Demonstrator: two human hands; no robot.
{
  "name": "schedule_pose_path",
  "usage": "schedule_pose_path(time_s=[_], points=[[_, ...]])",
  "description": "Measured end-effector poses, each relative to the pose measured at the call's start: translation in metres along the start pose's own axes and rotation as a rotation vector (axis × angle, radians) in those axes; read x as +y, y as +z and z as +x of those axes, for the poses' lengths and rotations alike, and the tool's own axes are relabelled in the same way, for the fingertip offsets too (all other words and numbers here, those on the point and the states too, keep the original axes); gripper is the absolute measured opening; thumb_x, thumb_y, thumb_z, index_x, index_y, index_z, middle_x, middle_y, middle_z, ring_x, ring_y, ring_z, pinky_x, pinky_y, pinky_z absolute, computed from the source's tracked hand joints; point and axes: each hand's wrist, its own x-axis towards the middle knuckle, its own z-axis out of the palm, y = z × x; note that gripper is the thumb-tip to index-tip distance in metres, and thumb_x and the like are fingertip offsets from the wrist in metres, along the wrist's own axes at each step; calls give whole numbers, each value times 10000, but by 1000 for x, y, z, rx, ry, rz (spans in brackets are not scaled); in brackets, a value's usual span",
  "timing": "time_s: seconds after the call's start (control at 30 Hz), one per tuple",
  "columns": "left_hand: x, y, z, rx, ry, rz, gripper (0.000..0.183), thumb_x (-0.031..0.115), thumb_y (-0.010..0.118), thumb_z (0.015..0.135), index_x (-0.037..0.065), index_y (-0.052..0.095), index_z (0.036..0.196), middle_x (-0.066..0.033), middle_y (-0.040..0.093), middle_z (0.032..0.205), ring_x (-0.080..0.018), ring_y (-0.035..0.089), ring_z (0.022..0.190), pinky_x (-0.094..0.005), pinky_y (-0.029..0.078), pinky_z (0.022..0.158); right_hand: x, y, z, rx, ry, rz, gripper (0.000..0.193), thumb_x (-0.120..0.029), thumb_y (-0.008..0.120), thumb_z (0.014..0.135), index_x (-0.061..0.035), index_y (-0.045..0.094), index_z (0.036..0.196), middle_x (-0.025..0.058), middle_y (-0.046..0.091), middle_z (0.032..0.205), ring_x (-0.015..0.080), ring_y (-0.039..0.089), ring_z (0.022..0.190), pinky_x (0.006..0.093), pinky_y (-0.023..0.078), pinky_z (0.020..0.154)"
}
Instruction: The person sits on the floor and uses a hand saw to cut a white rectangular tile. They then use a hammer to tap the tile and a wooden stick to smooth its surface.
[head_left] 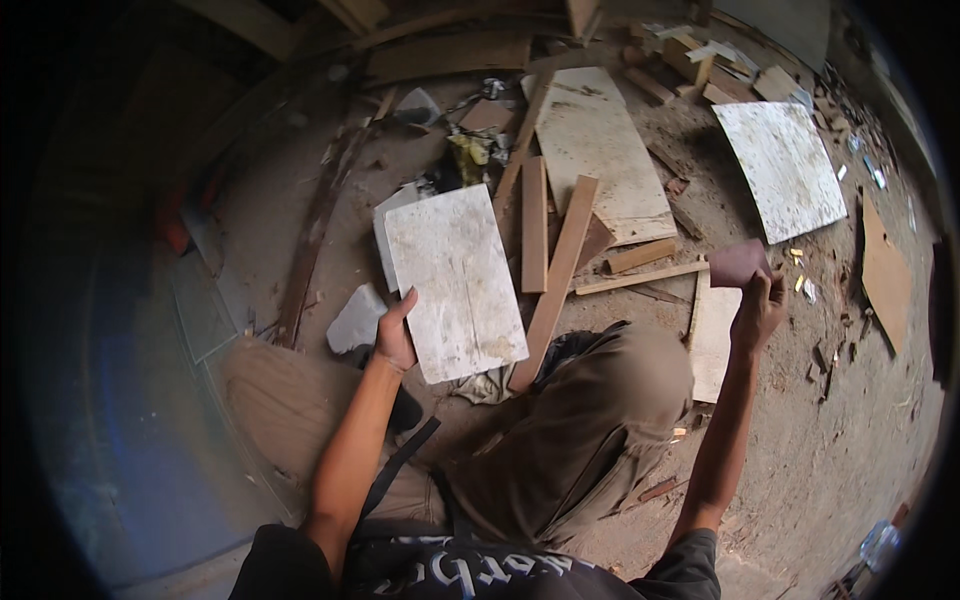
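Observation:
My left hand [396,338] grips the lower left edge of a white rectangular board [455,280], thumb on its face. Grey-brown stains and scratches mark the board, tilted up in front of my crossed legs. Out to the right, my right hand [761,312] pinches a dull reddish-brown sheet that looks like sandpaper [735,264], apart from the board. A thin wooden stick [640,278] ends beside the sheet; I cannot tell whether they touch. Under my right forearm lies a pale panel [712,340]. Another whitish piece [384,232] shows partly behind the board.
Wooden strips [566,285] lie ahead of my knee, beside a large stained panel [600,150]. A white sheet [785,170] and a brown offcut [884,270] rest at right. Glass-like panes [200,310] stand at left. Wood scraps [690,65] litter the far floor.

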Motion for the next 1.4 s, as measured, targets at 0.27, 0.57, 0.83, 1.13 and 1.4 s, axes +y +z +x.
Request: schedule_pose_path(time_s=[0.27, 0.57, 0.83, 1.13, 1.4], points=[[67, -42, -102, -28, 358, -339, 563, 261, 612, 862, 13, 453, 1342, -129, 544, 1306, -310, 521, 1192, -451, 386, 1029, -184, 278, -102, -759, -118, -188, 240, -37, 593, 912, 21, 595, 1145, 40, 617, 889, 73, 568, 685, 207, 435, 601], [67, -98, -168, -38, 427, -519, 579, 343, 529, 906, 9, 417, 1365, -153, 531, 1313, -306, 540, 1181, -444, 418, 1012, -178, 417, -299, -1258, -591, -347, 214, -22, 667, 840, -27, 663, 1054, 137, 569, 858, 278, 587, 713, 350, 485, 638], [48, -119, -185, -373, 689, -817, 874, 687, 379, 875, 0, 334, 1413, -173, 483, 1346, -296, 503, 1224, -417, 421, 1022, -155, 435, -382, -1625, -927, -539, 281, -125, 673, 807, -3, 603, 1050, 172, 543, 1115, 351, 528, 1090, 497, 359, 1050], [58, -122, -179, -42, 626, -846, 857, 716, 313, 894, 34, 354, 1412, -138, 473, 1368, -285, 494, 1219, -441, 419, 1017, -98, 437, -384, -1596, -897, -817, 572, -166, 534, 902, 19, 352, 1411, 239, 329, 1473, 385, 289, 1387, 504, 200, 1133], [25, -138, -197, 214, 557, -775, 704, 543, 462, 930, 15, 397, 1391, -130, 466, 1388, -264, 454, 1264, -405, 322, 1089, -53, 428, -422, -1546, -626, -563, 453, -74, 429, 903, 112, 415, 1316, 311, 367, 1409, 446, 305, 1351, 494, 220, 1131]])
